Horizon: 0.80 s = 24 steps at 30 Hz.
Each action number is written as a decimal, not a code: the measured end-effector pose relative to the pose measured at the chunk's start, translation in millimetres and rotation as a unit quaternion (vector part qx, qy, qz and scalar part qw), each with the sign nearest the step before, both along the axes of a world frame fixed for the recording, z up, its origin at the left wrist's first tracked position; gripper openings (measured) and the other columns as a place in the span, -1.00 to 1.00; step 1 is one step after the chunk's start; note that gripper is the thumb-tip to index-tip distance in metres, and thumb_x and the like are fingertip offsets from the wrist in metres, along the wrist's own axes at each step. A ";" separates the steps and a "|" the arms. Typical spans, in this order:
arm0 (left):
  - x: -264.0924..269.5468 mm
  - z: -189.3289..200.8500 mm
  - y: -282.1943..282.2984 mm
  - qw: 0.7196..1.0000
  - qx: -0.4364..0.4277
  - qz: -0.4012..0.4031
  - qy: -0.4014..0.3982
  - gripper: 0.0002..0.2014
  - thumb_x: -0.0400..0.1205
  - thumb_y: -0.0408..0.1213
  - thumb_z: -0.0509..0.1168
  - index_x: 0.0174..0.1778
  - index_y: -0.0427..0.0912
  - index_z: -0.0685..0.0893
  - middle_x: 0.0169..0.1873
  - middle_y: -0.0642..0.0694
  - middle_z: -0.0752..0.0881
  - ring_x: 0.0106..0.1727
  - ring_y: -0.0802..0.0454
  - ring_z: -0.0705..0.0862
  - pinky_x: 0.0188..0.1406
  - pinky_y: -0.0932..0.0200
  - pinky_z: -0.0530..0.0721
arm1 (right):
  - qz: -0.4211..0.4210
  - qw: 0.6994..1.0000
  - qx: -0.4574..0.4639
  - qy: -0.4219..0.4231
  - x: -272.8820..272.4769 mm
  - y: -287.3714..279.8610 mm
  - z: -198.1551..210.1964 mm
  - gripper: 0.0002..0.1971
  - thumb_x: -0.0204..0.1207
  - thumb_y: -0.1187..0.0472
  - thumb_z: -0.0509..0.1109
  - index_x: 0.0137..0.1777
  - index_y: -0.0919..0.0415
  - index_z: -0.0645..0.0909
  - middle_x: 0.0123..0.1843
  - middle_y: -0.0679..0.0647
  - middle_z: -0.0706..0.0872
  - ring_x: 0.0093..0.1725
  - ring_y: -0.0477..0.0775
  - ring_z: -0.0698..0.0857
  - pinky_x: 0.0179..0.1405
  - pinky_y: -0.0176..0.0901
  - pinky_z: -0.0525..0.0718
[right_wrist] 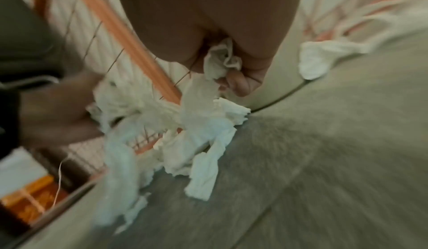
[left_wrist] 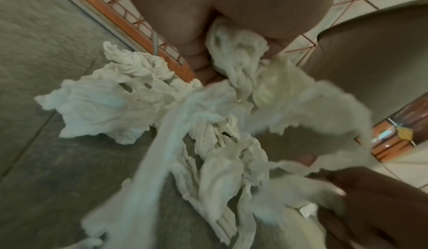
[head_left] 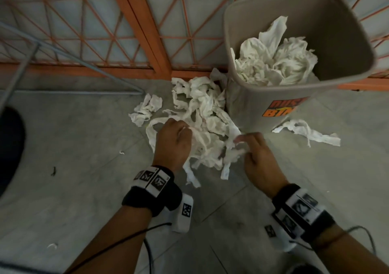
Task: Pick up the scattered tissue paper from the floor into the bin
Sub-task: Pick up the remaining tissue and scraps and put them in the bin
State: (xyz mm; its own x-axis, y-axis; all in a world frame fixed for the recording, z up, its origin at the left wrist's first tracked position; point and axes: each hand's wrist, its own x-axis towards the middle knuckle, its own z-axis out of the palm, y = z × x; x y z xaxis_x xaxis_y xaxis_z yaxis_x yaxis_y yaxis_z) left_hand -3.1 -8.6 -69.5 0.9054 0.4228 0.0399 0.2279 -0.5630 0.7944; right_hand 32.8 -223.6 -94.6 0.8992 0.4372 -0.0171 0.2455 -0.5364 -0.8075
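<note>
Gripping the tissue pile (head_left: 202, 126) at frame centre, the left hand (head_left: 173, 143) and right hand (head_left: 257, 158) are each clutching strips, gathering from both sides so one lift clears more toward the bin (head_left: 347, 42), upper right.

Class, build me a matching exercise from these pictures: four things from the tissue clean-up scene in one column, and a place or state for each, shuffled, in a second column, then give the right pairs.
Things:
1. left hand
2. long tissue strip
3. dustbin
4. small crumpled tissue wad

Places or states:
A. lies alone on the floor to the right of the bin's base
B. grips tissue in the big tissue pile
C. stands by the orange grille, already holding crumpled tissue
D. lies on the floor left of the big pile

Right pairs: 1-B, 2-A, 3-C, 4-D
</note>
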 end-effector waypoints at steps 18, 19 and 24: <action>-25.8 -50.8 29.9 0.965 0.028 0.115 0.236 -0.56 0.44 0.02 0.16 0.13 -0.08 0.69 0.02 -0.25 0.74 0.06 -0.27 0.73 0.10 -0.12 0.72 | -0.018 0.991 -0.122 0.051 19.0 25.5 -39.7 -0.55 0.57 -0.09 0.19 -0.23 0.33 0.60 -0.20 0.28 0.69 -0.15 0.29 0.64 -0.17 -0.06 0.54; -25.5 -48.6 27.3 0.969 0.035 0.112 0.219 -0.52 0.41 0.06 0.10 0.04 -0.16 0.71 -0.06 -0.27 0.74 0.01 -0.28 0.73 0.06 -0.11 0.72 | -0.040 0.993 -0.098 0.054 17.7 20.0 -38.4 -0.54 0.56 -0.10 0.24 -0.24 0.35 0.63 -0.23 0.28 0.70 -0.20 0.28 0.65 -0.24 -0.07 0.52; -17.4 -28.8 12.5 0.985 0.013 0.157 0.070 -0.57 0.47 0.09 0.25 -0.17 -0.28 0.66 -0.17 -0.27 0.70 -0.14 -0.23 0.69 -0.09 -0.06 0.68 | -0.183 0.982 -0.002 0.047 12.5 -18.0 -17.9 -0.84 0.32 0.15 0.29 -0.27 0.27 0.50 -0.38 0.12 0.61 -0.39 0.04 0.54 -0.44 -0.47 0.39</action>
State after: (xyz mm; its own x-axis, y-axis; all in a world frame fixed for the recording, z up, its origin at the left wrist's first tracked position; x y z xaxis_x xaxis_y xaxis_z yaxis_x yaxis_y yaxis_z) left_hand -20.5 3.9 -98.3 0.7269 0.6839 -0.0619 0.5007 -0.4662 0.7293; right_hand 45.3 -241.5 -112.5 0.9904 0.0840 -0.1095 -0.0411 -0.5784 -0.8147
